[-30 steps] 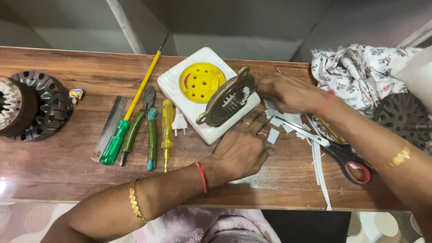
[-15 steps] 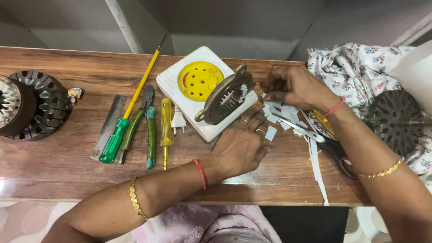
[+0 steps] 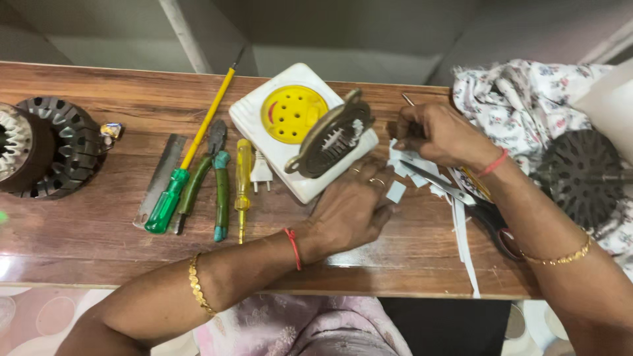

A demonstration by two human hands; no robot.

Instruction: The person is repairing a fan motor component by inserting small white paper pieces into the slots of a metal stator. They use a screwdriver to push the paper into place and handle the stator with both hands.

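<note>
My left hand [image 3: 349,209] lies flat on the wooden table [image 3: 99,244], fingers apart. Its fingertips touch the edge of a white square box [image 3: 254,118] with a yellow round perforated disc [image 3: 290,113]. A brown slotted metal ring piece [image 3: 330,140] leans on that box just above the fingers. My right hand [image 3: 438,135] is curled to the right of the ring piece, closed on a thin metal tool [image 3: 407,99] whose tip sticks out behind it. Small white paper pieces [image 3: 396,191] lie between the hands. Black-handled scissors [image 3: 471,204] lie under my right wrist.
To the left lie a green-handled screwdriver [image 3: 173,198], pliers [image 3: 204,173], a yellow tester screwdriver [image 3: 242,181], a metal ruler [image 3: 158,178] and a white plug [image 3: 261,175]. A motor stator [image 3: 39,148] sits far left. Floral cloth [image 3: 527,99] and a dark perforated disc [image 3: 583,175] are at the right.
My right hand has curled into a fist and drawn slightly right, away from the ring piece. My left hand has hardly moved.
</note>
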